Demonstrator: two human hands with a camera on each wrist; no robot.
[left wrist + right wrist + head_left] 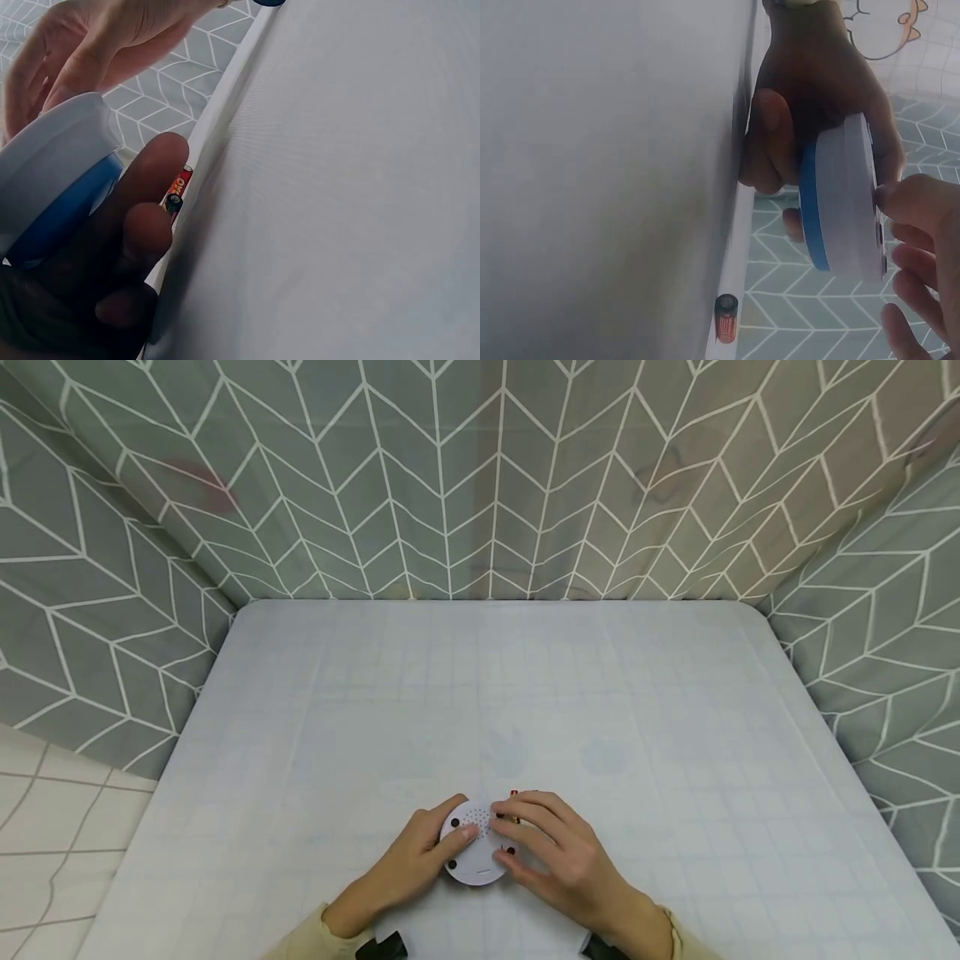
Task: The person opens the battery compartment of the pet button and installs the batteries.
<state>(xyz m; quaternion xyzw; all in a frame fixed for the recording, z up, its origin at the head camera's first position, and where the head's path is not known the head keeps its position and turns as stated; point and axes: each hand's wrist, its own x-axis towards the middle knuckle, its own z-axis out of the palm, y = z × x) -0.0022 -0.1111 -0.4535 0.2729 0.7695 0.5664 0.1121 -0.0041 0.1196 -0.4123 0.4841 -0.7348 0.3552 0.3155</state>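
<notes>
A round white plastic device has a cluster of small holes and dark round feet on its upturned face. Its other side is blue, as the right wrist view shows on the device. My left hand grips it by the left edge, thumb across the upper face and fingers underneath. Over its right side lies my right hand, fingers loosely bent, with fingertips at the upper face. Red-and-black batteries lie on the table beyond the device, partly covered by the right hand in the head view; one battery shows in the right wrist view.
The white table stretches ahead and to both sides. Grey patterned curtains hang along its back and sides. White tiled floor shows at the lower left. Dark wrist straps sit below the hands.
</notes>
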